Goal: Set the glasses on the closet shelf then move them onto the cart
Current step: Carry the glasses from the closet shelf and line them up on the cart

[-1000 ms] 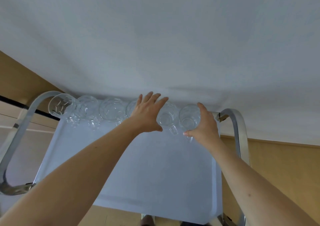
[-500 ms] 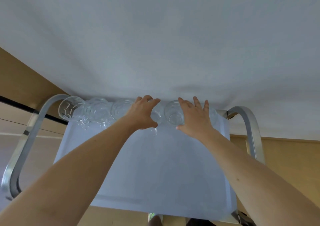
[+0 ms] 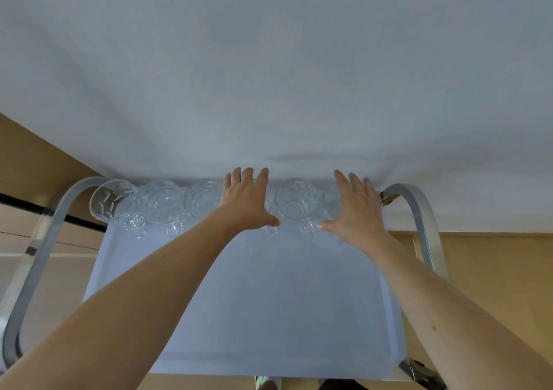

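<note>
Two bare forearms reach forward over a pale blue cart top (image 3: 239,315), whose near and middle surface lies bare from the front lip up to the row of glassware. Curved metal handle rails frame the cart, one on the left (image 3: 36,255) and one on the right (image 3: 425,225), each rising beside the tray's side edge. No brand, label or legible writing shows on the cart or the glassware.

At the far edge, a line of clear glasses (image 3: 161,201) stands side by side, touching or nearly so, running from the left rail toward the right one. The leftmost glass (image 3: 110,199) sits just beside the left rail. The left hand (image 3: 247,204) lies flat with its fingers (image 3: 263,180) spread and released over a glass near the middle of the row. The right hand (image 3: 354,210) is likewise open, palm down, fingers extended, partly covering the glass at the right end. Between the two hands, one handled glass (image 3: 294,202) stands uncovered.

Beyond the row, a white wall (image 3: 269,75) fills the upper frame directly behind the cart's far edge. Tan wood-toned flooring (image 3: 493,270) shows at both sides.
</note>
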### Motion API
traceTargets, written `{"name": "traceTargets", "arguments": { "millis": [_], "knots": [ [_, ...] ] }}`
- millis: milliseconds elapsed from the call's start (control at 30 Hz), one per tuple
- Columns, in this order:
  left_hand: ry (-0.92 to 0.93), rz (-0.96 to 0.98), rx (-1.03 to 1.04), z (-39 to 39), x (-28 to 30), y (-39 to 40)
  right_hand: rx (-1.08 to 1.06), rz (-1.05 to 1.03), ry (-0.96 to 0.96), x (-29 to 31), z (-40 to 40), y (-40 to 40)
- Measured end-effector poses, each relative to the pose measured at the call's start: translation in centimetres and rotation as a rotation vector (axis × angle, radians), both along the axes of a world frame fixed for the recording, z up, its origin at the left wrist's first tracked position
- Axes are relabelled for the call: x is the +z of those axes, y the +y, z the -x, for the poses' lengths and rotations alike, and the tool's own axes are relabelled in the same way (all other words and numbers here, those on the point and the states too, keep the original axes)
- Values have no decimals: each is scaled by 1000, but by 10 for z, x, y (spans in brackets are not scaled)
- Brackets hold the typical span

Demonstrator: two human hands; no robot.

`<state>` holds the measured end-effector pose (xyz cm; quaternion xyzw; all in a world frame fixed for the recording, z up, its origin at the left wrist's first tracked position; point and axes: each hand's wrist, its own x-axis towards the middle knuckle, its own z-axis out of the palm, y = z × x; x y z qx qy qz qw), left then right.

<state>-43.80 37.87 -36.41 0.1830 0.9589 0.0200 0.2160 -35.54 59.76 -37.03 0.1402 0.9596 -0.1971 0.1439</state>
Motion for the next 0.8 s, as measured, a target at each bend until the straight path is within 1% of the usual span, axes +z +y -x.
{"name": "traceTargets", "arguments": {
  "millis": [100, 200, 267, 367, 467, 667, 800],
  "knots": [
    [-23, -93, -146, -4, 0, 17, -154, 198, -54, 2, -11, 14],
    [-30, -126, -246, -8, -4, 35, -192, 299, -75, 3, -9, 16],
    [-31, -148, -256, -8, -7, 42, -200, 314, -74, 2, -5, 20],
    [-25, -176, -212, -8, -10, 45, -174, 321, -83, 2, 0, 23],
    [-10, -173, -180, -9, -11, 46, -135, 329, -103, 3, 4, 26],
    [6, -136, -199, -11, -10, 46, -98, 332, -128, 4, 3, 28],
    [-11, -144, -175, -14, -1, 46, -98, 327, -98, 10, -1, 28]
  ]
}}
